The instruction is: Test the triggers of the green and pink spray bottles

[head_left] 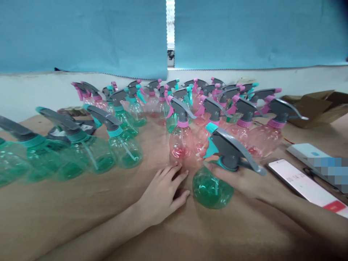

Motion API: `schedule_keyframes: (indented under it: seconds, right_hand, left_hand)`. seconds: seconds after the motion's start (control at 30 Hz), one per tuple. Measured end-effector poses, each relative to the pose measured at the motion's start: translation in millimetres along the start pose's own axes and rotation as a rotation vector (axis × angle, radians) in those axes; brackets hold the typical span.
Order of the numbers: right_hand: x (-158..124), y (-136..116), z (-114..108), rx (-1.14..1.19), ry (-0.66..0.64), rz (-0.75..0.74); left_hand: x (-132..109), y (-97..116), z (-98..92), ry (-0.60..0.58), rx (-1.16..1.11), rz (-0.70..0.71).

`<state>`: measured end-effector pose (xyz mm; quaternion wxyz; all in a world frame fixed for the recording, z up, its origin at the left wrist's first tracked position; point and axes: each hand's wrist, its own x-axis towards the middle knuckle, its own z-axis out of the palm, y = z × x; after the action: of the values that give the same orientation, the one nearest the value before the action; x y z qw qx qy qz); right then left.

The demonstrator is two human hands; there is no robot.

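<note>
My right hand (246, 181) grips a green spray bottle (210, 190) near its neck. The bottle has a grey head with a teal trigger and collar, and it leans slightly. Some of the right fingers are hidden behind it. Just to the left, my left hand (163, 194) rests low over the table with fingers stretched out and nothing in them. Beyond its fingertips stands a pink spray bottle (181, 143) with a grey head and pink collar.
Several green spray bottles (125, 150) line the left side. More pink and green ones crowd the back. At right lie a phone (299, 177) showing a timer and a white box (307, 151). An open cardboard box (312, 108) sits behind them on the brown table (108, 206).
</note>
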<state>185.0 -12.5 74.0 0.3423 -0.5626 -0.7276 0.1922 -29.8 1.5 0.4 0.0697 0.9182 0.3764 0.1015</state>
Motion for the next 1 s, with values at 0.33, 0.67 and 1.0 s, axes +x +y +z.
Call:
schedule_keyframes:
  seconds: [0.33,0.67,1.0]
  right_hand:
    - [7,2,7,0.304,-0.09,-0.062]
    - [6,7,13,0.259,-0.055,-0.098]
    - [6,13,16,0.29,-0.01,-0.056]
  left_hand:
    - [1,-1,0.4,0.006,0.004,0.0]
    - [0,0,0.2,0.006,0.012,0.007]
    - [0,1,-0.7,-0.003,0.014,0.001]
